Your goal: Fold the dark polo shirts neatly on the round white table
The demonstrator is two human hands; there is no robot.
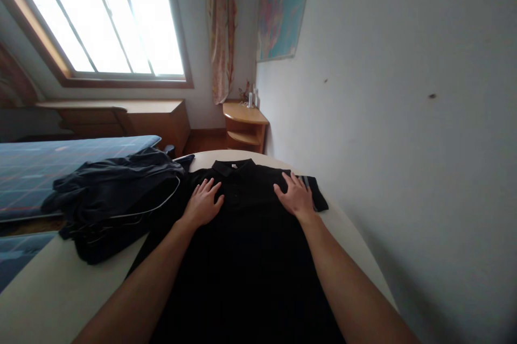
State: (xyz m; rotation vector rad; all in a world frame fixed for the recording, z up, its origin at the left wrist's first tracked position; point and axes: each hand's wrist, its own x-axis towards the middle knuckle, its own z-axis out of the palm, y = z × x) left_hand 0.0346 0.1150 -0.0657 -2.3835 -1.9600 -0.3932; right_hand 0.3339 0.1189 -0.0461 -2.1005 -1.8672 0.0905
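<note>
Both bare forearms, left [149,271] and right [347,276], reach forward from the lower edge, drawing closer together toward the wrists. The left grip [202,205] is palm down, fingers spread and pointing ahead, thumb turned inward. The right grip [297,197] mirrors it, well apart, backs of both facing up, nothing clasped.

10 o'clock: brown-framed sliding window [117,18], panes white with daylight | 11: peach patterned curtain [221,32]; curved light-wood corner shelf [244,112] | 12–1: pink-and-turquoise poster [285,15] | 2–4: pale wall [404,155], dark marks [432,96] | 9–10: long wooden desk [155,106], reddish-brown floor [205,141] beside it | 9: blue plaid mattress [36,177] | 8: cream round-edged tabletop [76,295]
</note>
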